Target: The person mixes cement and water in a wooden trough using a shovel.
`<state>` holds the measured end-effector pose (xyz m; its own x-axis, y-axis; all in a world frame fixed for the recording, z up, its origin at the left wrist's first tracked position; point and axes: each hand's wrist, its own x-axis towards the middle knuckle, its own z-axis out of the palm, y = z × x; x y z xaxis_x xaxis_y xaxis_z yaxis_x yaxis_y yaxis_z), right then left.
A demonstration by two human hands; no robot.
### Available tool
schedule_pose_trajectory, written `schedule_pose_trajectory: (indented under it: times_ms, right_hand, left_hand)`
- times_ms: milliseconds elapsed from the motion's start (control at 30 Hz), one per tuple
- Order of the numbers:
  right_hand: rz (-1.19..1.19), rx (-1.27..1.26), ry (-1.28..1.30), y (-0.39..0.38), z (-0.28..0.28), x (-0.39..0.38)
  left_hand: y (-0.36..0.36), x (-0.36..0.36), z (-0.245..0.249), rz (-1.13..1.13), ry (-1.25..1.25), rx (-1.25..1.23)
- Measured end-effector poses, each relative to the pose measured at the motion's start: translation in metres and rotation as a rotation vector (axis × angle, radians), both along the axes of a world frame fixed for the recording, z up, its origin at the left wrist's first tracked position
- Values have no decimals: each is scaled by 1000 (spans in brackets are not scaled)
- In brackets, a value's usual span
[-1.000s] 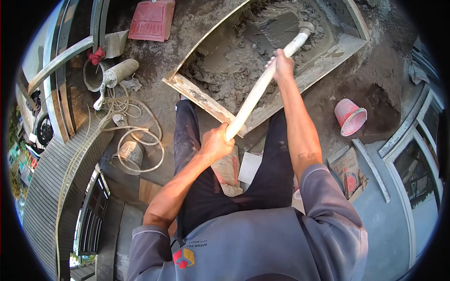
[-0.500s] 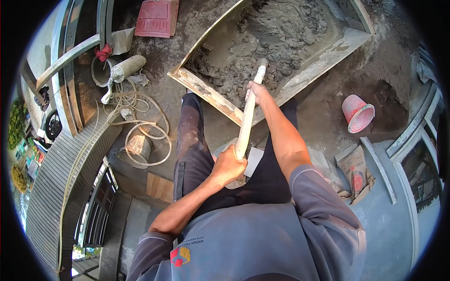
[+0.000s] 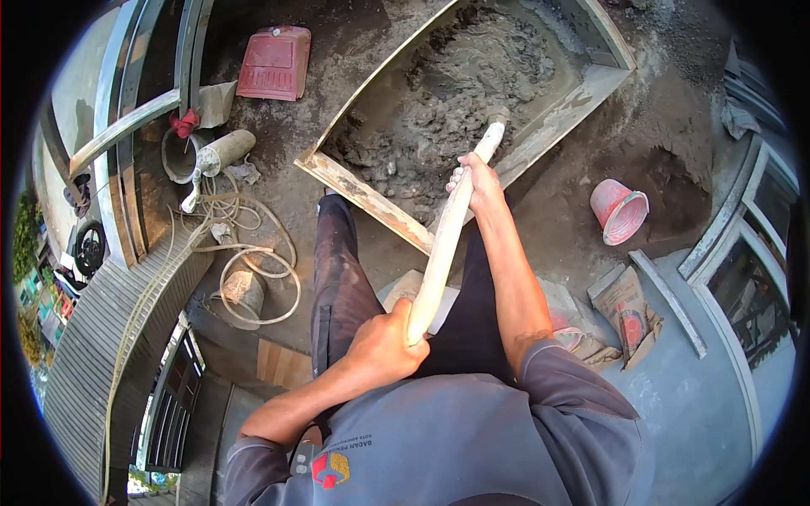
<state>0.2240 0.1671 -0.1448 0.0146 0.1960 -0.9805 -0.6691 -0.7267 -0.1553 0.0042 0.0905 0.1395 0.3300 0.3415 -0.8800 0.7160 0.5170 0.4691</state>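
Both fists grip the pale wooden handle of a hoe (image 3: pixel 450 223), which slants from my waist up into a wooden mixing box (image 3: pixel 369 196). My left hand (image 3: pixel 384 344) wraps the near end of the handle, close to my belly. Further up, my right hand (image 3: pixel 479 183) is closed around the shaft just above the box's near corner. Wet grey mortar (image 3: pixel 447 93) fills much of the box, lumpy in the middle and smoother at the edges. The hoe's head is hidden in the mortar.
A pink bucket (image 3: pixel 623 215) lies tipped at the right, near a torn cement bag (image 3: pixel 626 314) and a narrow strip (image 3: pixel 669 304). Left of my legs are a coiled hose (image 3: pixel 291 278) and a bucket (image 3: pixel 245 295). A red plastic panel (image 3: pixel 274 63) lies at upper left.
Both hands have drawn the hoe back toward my body, the left hand moving closer to my belly. The handle's far end sits further right in the mortar. The view has shifted slightly.
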Motion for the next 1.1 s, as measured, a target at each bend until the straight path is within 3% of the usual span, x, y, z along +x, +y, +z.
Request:
schedule_pose_trajectory:
  times_ms: [100, 167, 200, 300, 367, 467, 533, 600, 667, 733, 833, 967, 1100]
  right_hand:
    - [-61, 139, -138, -7, -11, -30]
    - [-82, 233, -186, -3, -18, -60]
    - [-67, 285, -184, -9, -48, -68]
    - [-189, 348, -254, 2, -63, -91]
    - [-154, 419, -308, 11, -52, -85]
    - [-61, 450, -363, 18, -12, -75]
    - [-73, 394, -259, 20, 25, -69]
    - [-19, 294, -227, 24, 40, -67]
    - [17, 206, -167, 23, 35, -69]
    - [9, 142, -156, 32, -7, -63]
    - [20, 119, -189, 68, -83, -19]
    - [86, 90, -234, 106, -109, 39]
    - [92, 105, -278, 134, -132, 74]
  left_hand:
    - [-29, -76, -64, -15, 25, 84]
    - [-56, -131, -152, -116, 157, 210]
    - [-70, -147, -207, -196, 235, 332]
    - [-77, -151, -308, -78, 410, 318]
    - [-71, -140, -327, -22, 421, 324]
    - [-74, -142, -292, 7, 255, 477]
    - [-69, -149, -213, 33, 99, 469]
    - [-78, -155, -142, 123, 75, 282]
    - [-83, -139, -109, 97, 127, 365]
    - [-63, -106, -104, 178, 178, 284]
    - [-29, -46, -143, 162, 199, 307]
    - [18, 27, -154, 140, 184, 292]
    - [21, 62, -190, 139, 155, 378]
